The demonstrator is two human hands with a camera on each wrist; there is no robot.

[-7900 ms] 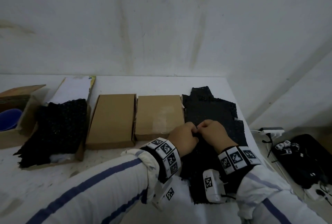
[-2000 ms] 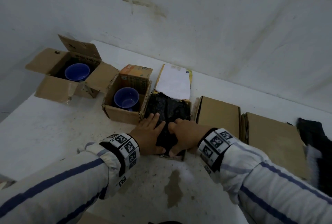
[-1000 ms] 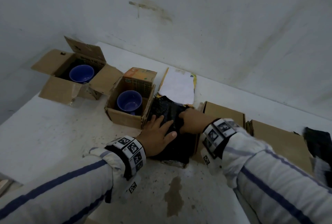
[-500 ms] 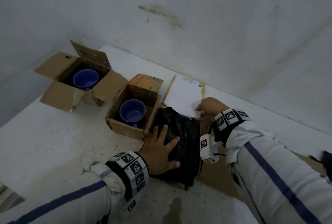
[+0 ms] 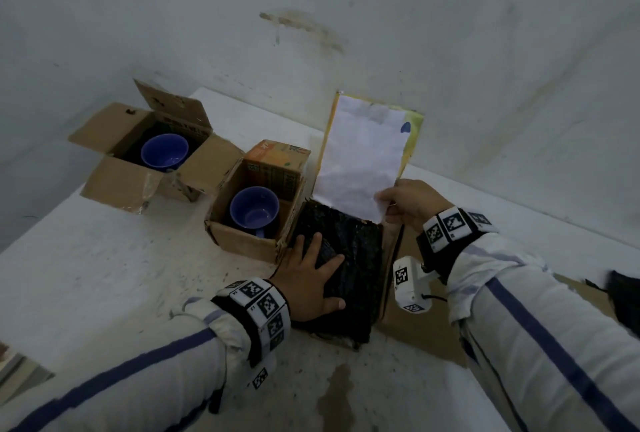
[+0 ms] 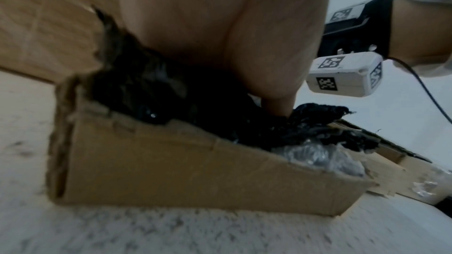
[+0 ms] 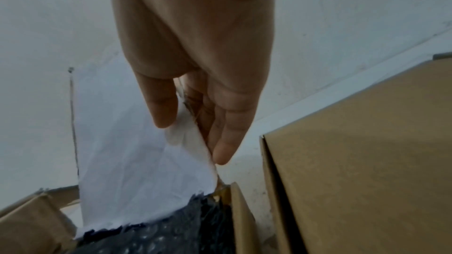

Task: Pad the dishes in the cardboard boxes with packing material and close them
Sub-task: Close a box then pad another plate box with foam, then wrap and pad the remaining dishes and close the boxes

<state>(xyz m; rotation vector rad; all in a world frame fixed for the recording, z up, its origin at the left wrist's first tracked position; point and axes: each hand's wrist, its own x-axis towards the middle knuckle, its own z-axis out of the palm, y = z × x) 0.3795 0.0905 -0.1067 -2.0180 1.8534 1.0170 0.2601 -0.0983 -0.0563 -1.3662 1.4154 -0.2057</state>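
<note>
The long, shallow brown cardboard box point(image 5: 384, 279) lay on the white table with its long axis running away from the person, stuffed to the brim with black bubble-wrap padding point(image 5: 356, 258). Its white-lined lid flap point(image 5: 360, 161) stood up from the far end, hinged toward the wall. The left hand point(image 5: 308, 279) lay spread and flat on the padding at the near end, pressing it down. The right hand point(image 5: 408, 203), the nearer one to the flap, pinched the flap's lower right corner between thumb and fingers point(image 7: 161, 107). To close it, I judged, the flap had to swing down toward the person, onto the very spot the left hand covered, so that hand would need to slide out first.

Just left of it stood two open brown boxes, the nearer point(image 5: 249, 241) and the farther point(image 5: 117, 182), each with an unpadded blue cup, one point(image 5: 254, 208) and the other point(image 5: 164, 151). A closed brown box point(image 7: 367, 142) sat on the right. The scuffed white tabletop point(image 5: 104, 276) met a stained white wall point(image 5: 346, 16).
</note>
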